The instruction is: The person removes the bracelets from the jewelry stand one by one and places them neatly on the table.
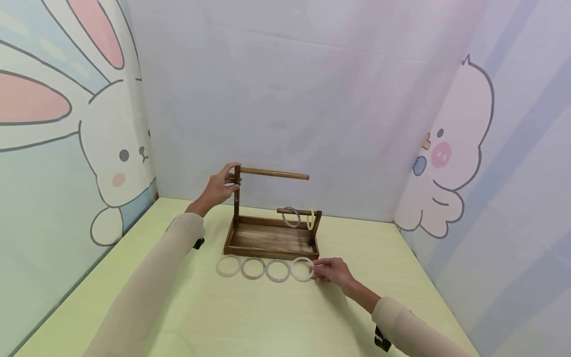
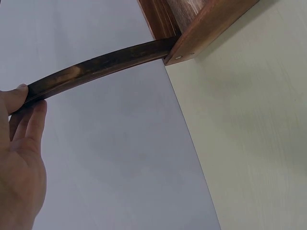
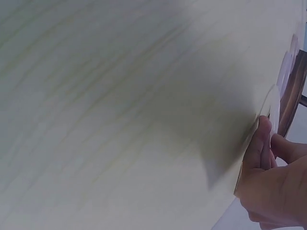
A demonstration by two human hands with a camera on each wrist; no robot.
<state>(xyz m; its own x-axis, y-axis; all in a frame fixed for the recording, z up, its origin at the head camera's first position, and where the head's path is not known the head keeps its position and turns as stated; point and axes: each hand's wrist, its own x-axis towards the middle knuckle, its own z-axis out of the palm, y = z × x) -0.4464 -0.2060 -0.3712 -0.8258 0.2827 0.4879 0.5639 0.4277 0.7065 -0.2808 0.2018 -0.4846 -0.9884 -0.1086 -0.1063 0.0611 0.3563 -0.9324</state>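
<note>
A dark wooden bangle stand (image 1: 267,238) has a tray base, a tall left post with a long bar, and a short right post with a lower bar. My left hand (image 1: 220,186) grips the top of the tall post (image 2: 103,62), thumb on one side and fingers on the other. On the lower bar hang a purplish bangle (image 1: 300,218) and a yellow bangle (image 1: 308,224). In front of the tray, my right hand (image 1: 333,271) pinches the right edge of a whitish bangle (image 1: 292,274). In the right wrist view, thumb and fingers close on this bangle (image 3: 275,103).
Left of the pinched bangle, three more lie in a row on the pale yellow table (image 1: 250,317): a lavender bangle (image 1: 277,280), a greyish bangle (image 1: 253,277) and a cream bangle (image 1: 228,275). Cloth walls with cartoon animals stand behind and at both sides.
</note>
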